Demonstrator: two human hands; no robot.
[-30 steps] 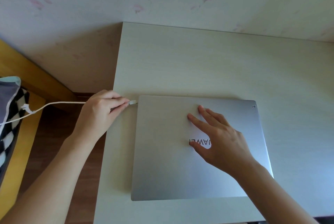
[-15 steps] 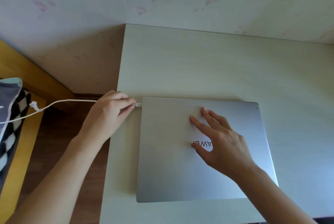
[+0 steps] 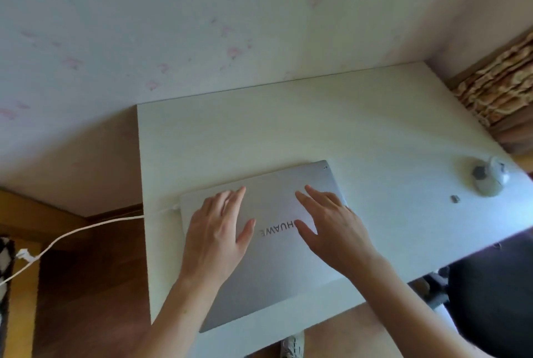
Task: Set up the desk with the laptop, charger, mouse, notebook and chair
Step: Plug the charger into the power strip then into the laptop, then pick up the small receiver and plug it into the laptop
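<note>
Pale counter (image 3: 288,132) against floral wallpaper is occupied by a closed laptop (image 3: 277,259), cable (image 3: 86,227) plugged at its left edge; left hand (image 3: 216,239) and right hand (image 3: 331,230) are laid flat, released. Mouse (image 3: 487,178) is seen far right, chair (image 3: 496,300) near right.

One laptop (image 3: 277,245), one cable (image 3: 72,235), one mouse (image 3: 489,180), perhaps one dongle (image 3: 455,199).

Silver laptop (image 3: 277,248) shut, flat; charger cable (image 3: 86,227) plugged left; mouse (image 3: 487,180) far right.

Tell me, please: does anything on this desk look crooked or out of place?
Yes. The closed silver laptop lies askew, its edges not parallel to the desk edges. The white charger cable hangs off the desk's left edge across the floor. Both hands rest flat on the lid.
</note>
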